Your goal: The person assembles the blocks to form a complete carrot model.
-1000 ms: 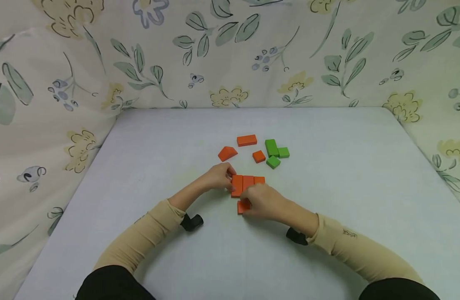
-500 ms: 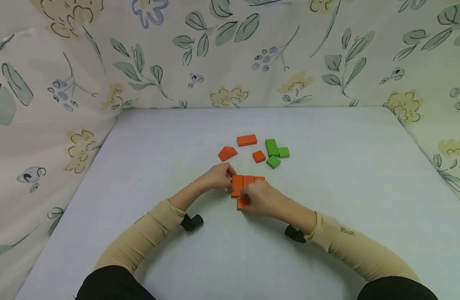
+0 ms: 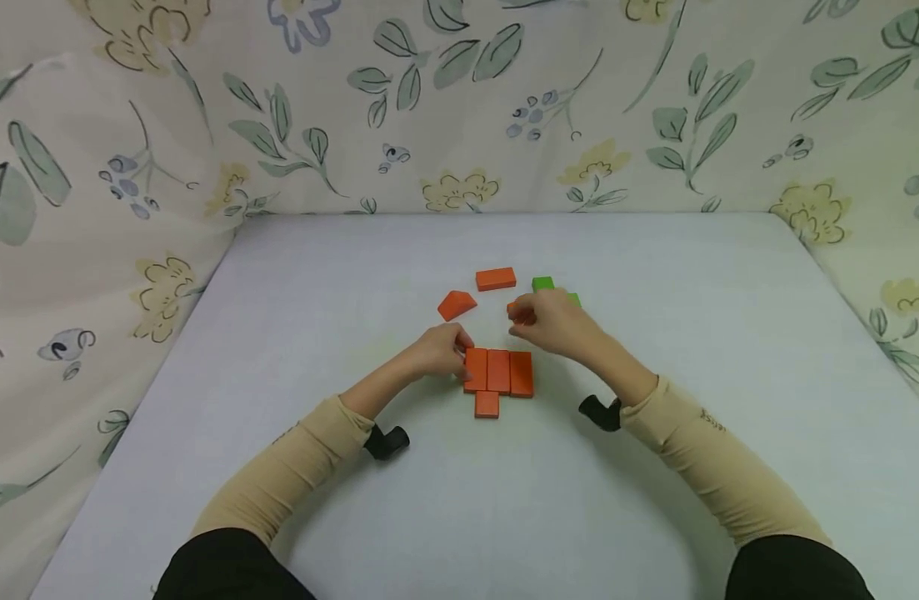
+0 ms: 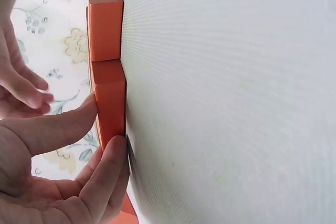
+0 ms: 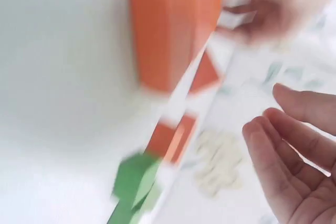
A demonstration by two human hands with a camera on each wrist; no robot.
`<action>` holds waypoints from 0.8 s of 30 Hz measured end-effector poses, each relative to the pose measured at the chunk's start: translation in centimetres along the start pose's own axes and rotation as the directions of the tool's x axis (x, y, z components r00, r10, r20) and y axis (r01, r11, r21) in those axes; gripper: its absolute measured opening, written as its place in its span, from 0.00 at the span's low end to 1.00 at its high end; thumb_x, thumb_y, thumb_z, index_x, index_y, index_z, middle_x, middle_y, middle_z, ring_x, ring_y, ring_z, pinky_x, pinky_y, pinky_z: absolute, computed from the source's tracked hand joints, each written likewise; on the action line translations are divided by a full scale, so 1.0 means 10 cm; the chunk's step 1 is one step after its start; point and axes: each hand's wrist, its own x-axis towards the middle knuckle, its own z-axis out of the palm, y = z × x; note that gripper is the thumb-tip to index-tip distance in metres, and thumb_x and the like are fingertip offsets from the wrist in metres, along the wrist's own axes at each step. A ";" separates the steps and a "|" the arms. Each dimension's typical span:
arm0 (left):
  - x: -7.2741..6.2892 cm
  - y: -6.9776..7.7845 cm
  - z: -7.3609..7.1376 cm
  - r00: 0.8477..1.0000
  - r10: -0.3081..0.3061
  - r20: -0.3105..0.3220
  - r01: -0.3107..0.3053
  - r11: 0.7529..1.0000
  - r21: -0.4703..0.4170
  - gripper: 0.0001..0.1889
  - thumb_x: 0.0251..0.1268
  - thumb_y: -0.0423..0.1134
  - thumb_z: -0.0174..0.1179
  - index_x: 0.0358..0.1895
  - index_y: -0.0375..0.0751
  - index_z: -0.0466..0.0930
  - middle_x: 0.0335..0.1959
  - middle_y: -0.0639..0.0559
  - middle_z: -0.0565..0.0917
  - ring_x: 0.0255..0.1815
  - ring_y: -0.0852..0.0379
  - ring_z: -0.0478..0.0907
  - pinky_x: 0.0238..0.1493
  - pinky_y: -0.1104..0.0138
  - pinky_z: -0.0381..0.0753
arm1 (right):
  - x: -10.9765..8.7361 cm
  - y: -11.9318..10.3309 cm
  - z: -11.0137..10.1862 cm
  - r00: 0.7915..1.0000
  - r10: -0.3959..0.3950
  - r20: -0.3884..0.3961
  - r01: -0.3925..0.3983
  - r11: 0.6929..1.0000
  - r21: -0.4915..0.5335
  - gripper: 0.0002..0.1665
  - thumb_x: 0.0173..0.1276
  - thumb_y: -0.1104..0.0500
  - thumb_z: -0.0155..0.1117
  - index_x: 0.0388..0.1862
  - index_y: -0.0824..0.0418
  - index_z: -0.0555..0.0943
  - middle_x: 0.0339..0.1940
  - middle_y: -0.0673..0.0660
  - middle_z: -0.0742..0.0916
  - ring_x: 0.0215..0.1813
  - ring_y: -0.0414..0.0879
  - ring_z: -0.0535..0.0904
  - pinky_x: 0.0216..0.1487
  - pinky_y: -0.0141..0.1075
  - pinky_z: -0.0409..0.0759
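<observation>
Three upright orange rectangular blocks (image 3: 498, 371) stand side by side on the white table, with a smaller orange square block (image 3: 486, 406) against their near edge. My left hand (image 3: 438, 352) holds the leftmost orange block (image 4: 109, 100), thumb and fingertips against its side. My right hand (image 3: 552, 321) hovers over the far loose pieces, its thumb and fingers apart with nothing between them in the right wrist view. It partly covers a small orange block (image 3: 511, 307) and the green blocks (image 3: 543, 284); one green block is hidden in the head view.
Farther back lie an orange rectangular block (image 3: 496, 279) and an orange wedge-like block (image 3: 457, 305). A floral cloth (image 3: 459, 108) hangs behind and beside the white table (image 3: 339, 275). Black cameras (image 3: 387, 442) sit at both wrists.
My right hand has pushed the small orange block up against the row, let go of it, and moved away toward the far pieces. The left hand stays at the leftmost block.
</observation>
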 end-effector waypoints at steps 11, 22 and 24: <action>0.00 0.01 0.02 1.000 0.000 -0.005 0.000 1.000 0.008 0.24 0.50 0.28 0.71 0.52 0.31 0.75 0.46 0.43 0.78 0.44 0.50 0.74 0.45 0.63 0.75 | 0.37 0.42 0.03 0.986 0.078 0.144 -0.067 0.994 -0.083 0.26 0.60 0.75 0.60 0.60 0.74 0.76 0.59 0.70 0.79 0.63 0.62 0.73 0.61 0.52 0.71; 0.00 0.01 0.02 1.000 -0.002 -0.010 0.002 1.000 0.002 0.23 0.51 0.28 0.71 0.52 0.31 0.75 0.46 0.43 0.78 0.44 0.50 0.74 0.46 0.63 0.76 | 0.34 0.46 0.09 0.994 0.006 0.108 0.009 0.991 -0.137 0.19 0.59 0.70 0.69 0.51 0.74 0.81 0.46 0.65 0.84 0.48 0.56 0.79 0.52 0.46 0.77; -0.01 0.02 0.01 1.000 -0.012 -0.011 0.012 1.000 0.001 0.23 0.51 0.28 0.71 0.52 0.31 0.75 0.46 0.43 0.78 0.44 0.50 0.74 0.46 0.63 0.76 | 0.31 0.44 0.07 0.996 0.010 0.090 0.001 0.992 -0.123 0.19 0.59 0.69 0.70 0.50 0.72 0.82 0.44 0.63 0.84 0.47 0.55 0.78 0.50 0.45 0.78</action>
